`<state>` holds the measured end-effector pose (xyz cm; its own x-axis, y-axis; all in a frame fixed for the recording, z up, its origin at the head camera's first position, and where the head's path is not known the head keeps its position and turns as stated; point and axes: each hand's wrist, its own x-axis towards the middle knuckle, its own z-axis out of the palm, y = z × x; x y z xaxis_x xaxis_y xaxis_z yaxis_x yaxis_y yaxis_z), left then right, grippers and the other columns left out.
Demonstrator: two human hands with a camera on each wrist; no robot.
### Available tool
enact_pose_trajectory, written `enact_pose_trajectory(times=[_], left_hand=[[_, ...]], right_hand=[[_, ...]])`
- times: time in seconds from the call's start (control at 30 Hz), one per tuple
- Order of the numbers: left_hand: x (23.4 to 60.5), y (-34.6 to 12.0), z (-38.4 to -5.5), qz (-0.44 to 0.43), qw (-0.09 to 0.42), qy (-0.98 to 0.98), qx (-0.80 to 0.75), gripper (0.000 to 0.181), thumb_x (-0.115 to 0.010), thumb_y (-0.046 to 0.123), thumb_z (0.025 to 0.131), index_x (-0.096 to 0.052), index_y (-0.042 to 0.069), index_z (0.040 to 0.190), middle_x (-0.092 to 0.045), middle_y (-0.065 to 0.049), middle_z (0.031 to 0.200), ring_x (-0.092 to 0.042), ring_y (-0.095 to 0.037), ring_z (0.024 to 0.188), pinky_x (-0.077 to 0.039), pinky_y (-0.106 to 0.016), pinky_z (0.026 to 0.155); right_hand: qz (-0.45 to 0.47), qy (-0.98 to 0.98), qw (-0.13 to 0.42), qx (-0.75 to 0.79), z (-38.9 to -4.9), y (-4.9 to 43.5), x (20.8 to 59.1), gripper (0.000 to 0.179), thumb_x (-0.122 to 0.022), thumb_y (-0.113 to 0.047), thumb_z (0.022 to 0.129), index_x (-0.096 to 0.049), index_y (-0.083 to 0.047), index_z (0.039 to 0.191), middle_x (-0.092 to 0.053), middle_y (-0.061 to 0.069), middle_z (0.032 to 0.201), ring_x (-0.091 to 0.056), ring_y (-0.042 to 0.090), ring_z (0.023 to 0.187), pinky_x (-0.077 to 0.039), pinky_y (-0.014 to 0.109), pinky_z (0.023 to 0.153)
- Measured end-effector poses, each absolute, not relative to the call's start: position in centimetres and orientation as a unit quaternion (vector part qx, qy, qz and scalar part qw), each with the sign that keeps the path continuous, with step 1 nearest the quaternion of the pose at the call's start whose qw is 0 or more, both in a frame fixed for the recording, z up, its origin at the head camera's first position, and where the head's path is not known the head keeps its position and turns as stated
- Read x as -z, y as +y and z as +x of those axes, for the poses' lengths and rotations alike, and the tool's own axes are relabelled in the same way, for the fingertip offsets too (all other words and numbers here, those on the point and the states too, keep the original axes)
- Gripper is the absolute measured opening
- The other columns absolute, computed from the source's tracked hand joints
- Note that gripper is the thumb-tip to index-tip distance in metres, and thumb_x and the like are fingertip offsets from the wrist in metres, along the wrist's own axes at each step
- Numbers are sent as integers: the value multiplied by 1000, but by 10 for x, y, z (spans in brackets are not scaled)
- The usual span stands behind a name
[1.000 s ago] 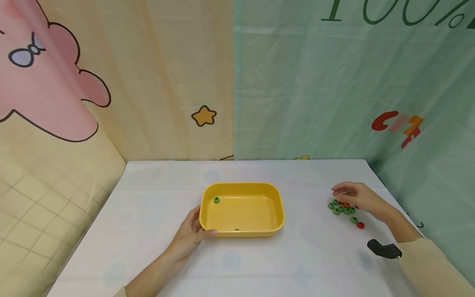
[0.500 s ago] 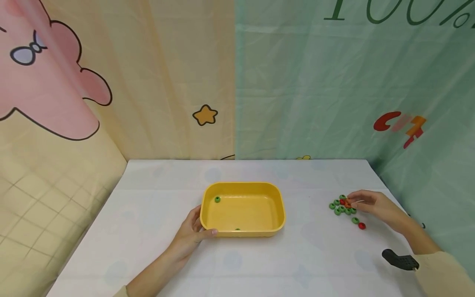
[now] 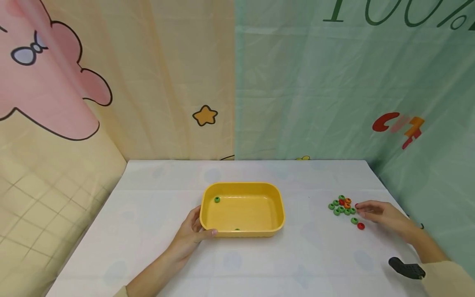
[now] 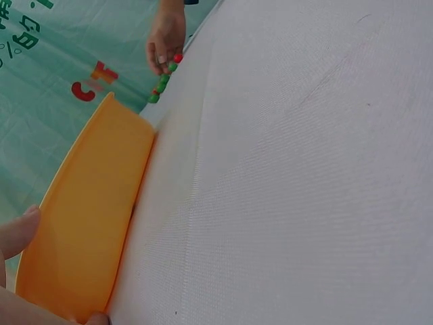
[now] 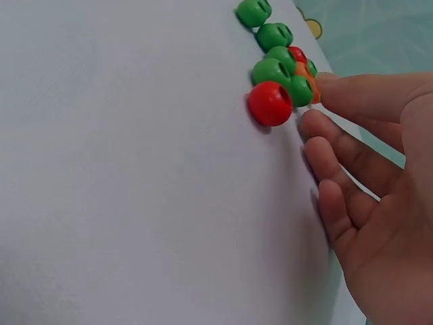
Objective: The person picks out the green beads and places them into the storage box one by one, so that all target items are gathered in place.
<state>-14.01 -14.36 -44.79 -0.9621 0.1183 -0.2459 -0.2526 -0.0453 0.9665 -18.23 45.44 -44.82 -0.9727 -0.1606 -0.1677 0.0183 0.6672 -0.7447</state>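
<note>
My left hand (image 3: 189, 233) grips the near left corner of a yellow tray (image 3: 242, 234), thumb over the rim and fingers at the side. Inside the tray lie a green bead (image 3: 217, 199) and part of another green bead (image 3: 237, 229) by the near wall. On the right, my right hand (image 3: 387, 218) hovers low beside a cluster of green beads (image 3: 341, 209), with orange beads (image 3: 347, 201) and red ones among them. A red bead (image 3: 357, 205) shows at its fingertips; whether they touch it is hidden. The right wrist view shows its fingers loosely bent, thumb apart.
A white cloth (image 3: 252, 264) covers the table. Nearer me than the cluster lie a loose green bead (image 3: 354, 220) and a red bead (image 3: 361, 226). Printed curtains (image 3: 297, 82) hang behind and at both sides. A black wrist device (image 3: 406, 270) sits at the right sleeve.
My right hand has come down from above the beads and shifted right and nearer me, uncovering the orange and red beads. The left hand and tray stay put.
</note>
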Motion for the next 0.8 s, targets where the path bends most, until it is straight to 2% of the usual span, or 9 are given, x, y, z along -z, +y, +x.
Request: enact_pose_trajectory(times=[0.1, 0.37, 0.53, 0.8], left_hand=[[448, -144, -140, -49, 129, 677, -723, 94, -85, 2, 82, -30, 8, 158, -36, -17, 162, -27, -37, 151, -35, -50, 117], [449, -144, -140, -45, 127, 676, -725, 94, -85, 3, 83, -30, 8, 158, -36, -16, 162, -27, -37, 151, -34, -50, 118], [449, -144, -140, -39, 126, 671, -730, 92, -85, 3, 84, -30, 9, 158, -36, -16, 162, -27, -35, 151, -34, -49, 118], [450, -144, -140, -39, 132, 667, -732, 95, -84, 1, 84, -27, 9, 159, -33, -17, 163, -26, -36, 152, -35, -47, 117]], right_hand=[[-41, 914, 105, 391, -181, 453, 454, 43, -71, -22, 100, -64, 7, 131, -68, 18, 124, -59, -5, 97, -54, 20, 78], [-56, 928, 58, 364, -181, 445, 460, 33, -71, -14, 99, -67, 7, 123, -69, 11, 107, -58, 5, 87, -52, 23, 69], [-60, 932, 41, 355, -182, 441, 464, 31, -72, -15, 99, -68, 6, 121, -66, 7, 100, -55, 9, 82, -50, 23, 66], [-49, 943, 21, 330, -185, 439, 469, 37, -77, -22, 95, -69, 6, 120, -60, 5, 94, -50, 12, 77, -46, 25, 61]])
